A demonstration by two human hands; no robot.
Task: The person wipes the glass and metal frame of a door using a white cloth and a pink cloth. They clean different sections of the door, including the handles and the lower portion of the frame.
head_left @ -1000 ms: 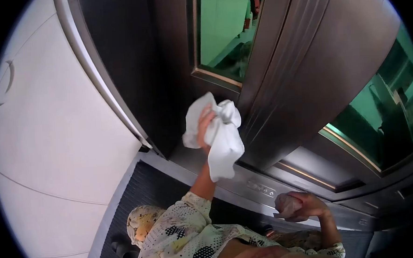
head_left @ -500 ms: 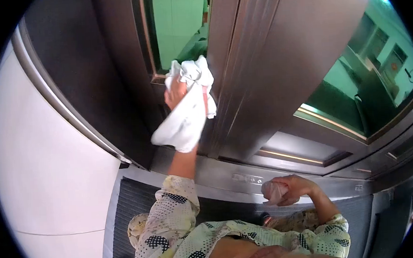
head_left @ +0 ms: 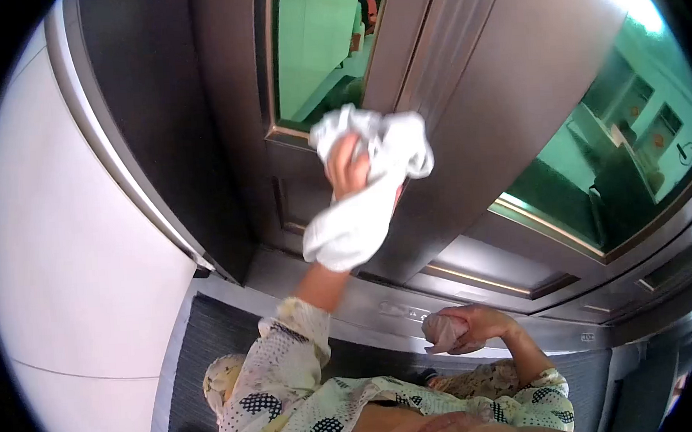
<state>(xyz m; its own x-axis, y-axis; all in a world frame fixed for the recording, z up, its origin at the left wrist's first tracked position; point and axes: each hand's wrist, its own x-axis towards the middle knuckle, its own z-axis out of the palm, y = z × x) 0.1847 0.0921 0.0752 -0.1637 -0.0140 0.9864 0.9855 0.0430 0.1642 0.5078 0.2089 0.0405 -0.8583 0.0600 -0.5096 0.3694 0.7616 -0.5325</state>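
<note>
My left hand (head_left: 347, 167) is closed on a white cloth (head_left: 354, 230), which bunches over the fingers and hangs down across the wrist. Cloth and hand lie against a dark brown panelled door (head_left: 468, 163), just below and right of the lower corner of a narrow glass pane (head_left: 314, 61). Lower right, my right hand (head_left: 483, 324) is held near my body, wrapped round a crumpled, pale greyish-pink cloth (head_left: 444, 332). Its fingers are partly hidden behind that cloth.
A larger glass pane (head_left: 594, 172) with reflections fills the right side of the door. White wall panels (head_left: 90, 253) curve along the left. Underfoot is a dark ribbed mat (head_left: 204, 341), with a metal sill (head_left: 350, 298) between it and the door.
My left hand has moved the white cloth rightward, from the pane's lower edge toward the door's vertical moulding. My right hand stays low, still holding its crumpled cloth. The view has shifted slightly.
</note>
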